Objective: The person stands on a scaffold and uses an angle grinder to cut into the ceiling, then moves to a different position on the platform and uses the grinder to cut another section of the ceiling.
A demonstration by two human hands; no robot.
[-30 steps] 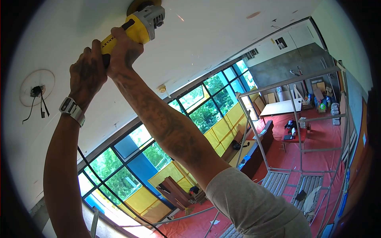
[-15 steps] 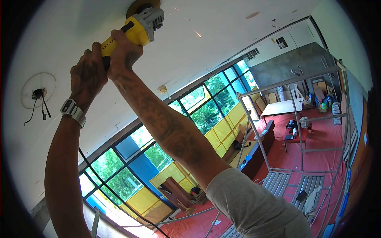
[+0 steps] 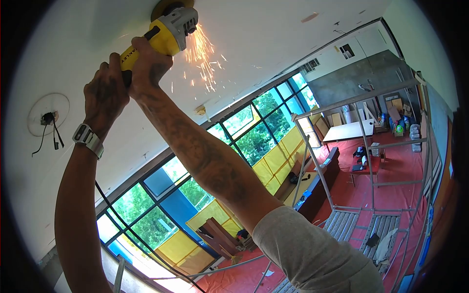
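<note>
Overhead, a yellow and grey angle grinder (image 3: 165,37) is held up against the white ceiling (image 3: 264,24). Its brown disc (image 3: 157,10) is at the ceiling surface, and whether it touches is hard to see. Orange sparks (image 3: 201,51) spray down beside the grinder's head. My right hand (image 3: 150,66) is wrapped round the grinder's body behind the head. Farther back, my left hand (image 3: 105,93) grips the rear end, fingers closed; a metal-band watch (image 3: 88,140) is on that wrist. A dark cord (image 3: 117,215) hangs down behind my left arm.
Black wires (image 3: 48,118) dangle from a round ceiling opening on the left. A metal scaffold frame (image 3: 361,102) with slatted platforms (image 3: 342,225) stands to the right. Below are a red-covered floor (image 3: 398,166), a white-topped table (image 3: 348,131) and tall windows (image 3: 266,102).
Sparks have grown from a few streaks to a dense shower beside the grinder's head. The grinder and both hands have shifted slightly left in view.
</note>
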